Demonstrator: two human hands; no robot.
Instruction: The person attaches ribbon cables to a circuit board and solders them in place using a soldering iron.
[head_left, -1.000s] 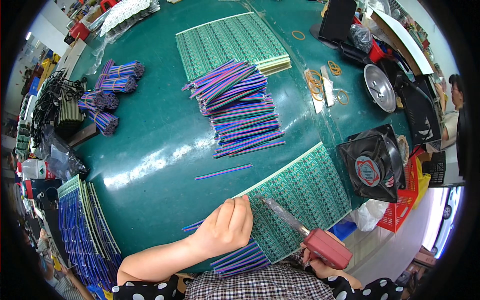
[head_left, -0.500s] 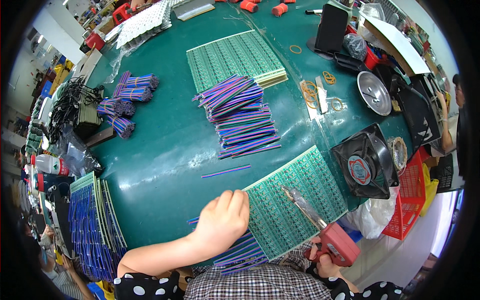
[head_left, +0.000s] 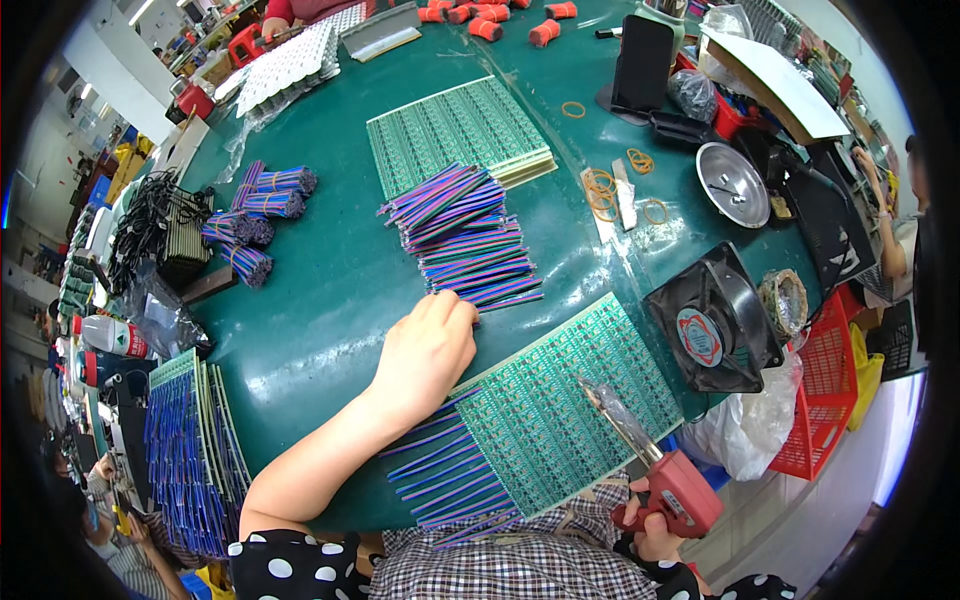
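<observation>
My right hand grips a red soldering gun, its long tip angled over the green circuit board panel near my lap. Blue, purple and dark wires stick out from the panel's left edge. My left hand reaches past the panel's far left corner, fingers curled down just short of a pile of cut multicolour ribbon wires. Its fingertips are turned away, so what they pinch is hidden. Behind the pile lies a stack of green panels.
A black fan stands right of the panel, a metal bowl beyond it. Rubber bands lie nearby. On the left are bundled wires and wired panels. A phone stands at the back; red bundles lie far off.
My left hand has moved forward from the panel's left edge toward the wire pile, over where a single loose wire lay. The soldering gun has barely moved. The view has shifted slightly.
</observation>
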